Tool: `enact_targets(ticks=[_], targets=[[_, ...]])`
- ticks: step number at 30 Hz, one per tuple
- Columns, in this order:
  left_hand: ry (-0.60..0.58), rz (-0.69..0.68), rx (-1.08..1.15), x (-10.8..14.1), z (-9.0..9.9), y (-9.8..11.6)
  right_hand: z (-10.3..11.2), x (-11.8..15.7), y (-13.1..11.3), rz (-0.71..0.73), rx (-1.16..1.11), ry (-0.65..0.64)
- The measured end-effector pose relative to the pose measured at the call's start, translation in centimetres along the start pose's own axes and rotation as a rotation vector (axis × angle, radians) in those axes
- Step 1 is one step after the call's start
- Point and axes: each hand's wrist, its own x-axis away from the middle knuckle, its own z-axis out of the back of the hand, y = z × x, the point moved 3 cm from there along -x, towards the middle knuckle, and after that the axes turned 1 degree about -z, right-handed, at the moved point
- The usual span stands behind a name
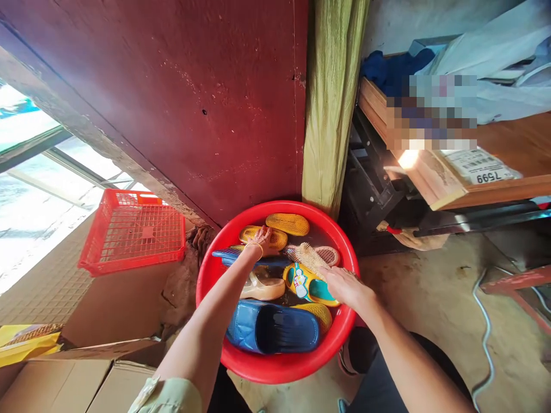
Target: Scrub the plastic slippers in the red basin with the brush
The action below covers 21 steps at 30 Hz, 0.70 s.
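Observation:
A red basin [287, 374] holds water and several slippers and sandals. My left hand [262, 241] is at the far side of the basin, its fingers closed on a yellow slipper [248, 234] lying sole up. My right hand [342, 284] grips a pale-bristled scrub brush [310, 258] by its near end, just above a yellow cartoon slipper [303, 282]. Another yellow slipper [287, 223] lies by the far rim. Beige sandals [263, 285] are in the middle, and a large blue slipper [275, 328] is nearest me. The brush's handle is mostly hidden by my fingers.
A red plastic crate [133, 229] stands on cardboard [64, 373] at the left. Behind the basin are a dark red panel [215, 115] and a yellowish post [329, 115]. A wooden table [508, 146] with bags stands at the right. A cable [485, 332] runs across the floor.

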Motion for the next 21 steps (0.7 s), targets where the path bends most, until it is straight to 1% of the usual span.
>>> enact_targets(ticks=[2,5,8,10,13,16,19,21], targets=[[-0.021,0.030,0.004,-0.9,-1.3,0.4,-0.3,-0.2,0.1,0.005,0.015,-0.003],[0.001,0.048,-0.038,-1.5,-2.9,1.2,-0.5,-0.5,0.2,0.020,0.035,0.009],[0.033,0.049,-0.048,-1.4,-3.6,1.6,-0.2,-0.7,0.0,0.015,0.029,-0.003],[0.059,0.011,-0.019,-1.0,-3.5,1.4,0.4,-0.7,-0.2,-0.001,0.016,-0.025],[0.137,-0.127,0.099,0.3,-2.9,0.7,1.5,-0.6,-0.6,-0.034,0.005,-0.082],[0.279,-0.279,0.287,2.5,-1.4,-0.2,2.5,-0.7,-1.0,-0.073,0.006,-0.145],[0.400,-0.400,0.557,5.1,0.5,-0.7,3.1,-0.8,-1.1,-0.124,0.005,-0.197],[0.439,-0.415,0.802,6.9,1.5,-0.8,3.4,-0.8,-1.1,-0.133,-0.004,-0.215]])
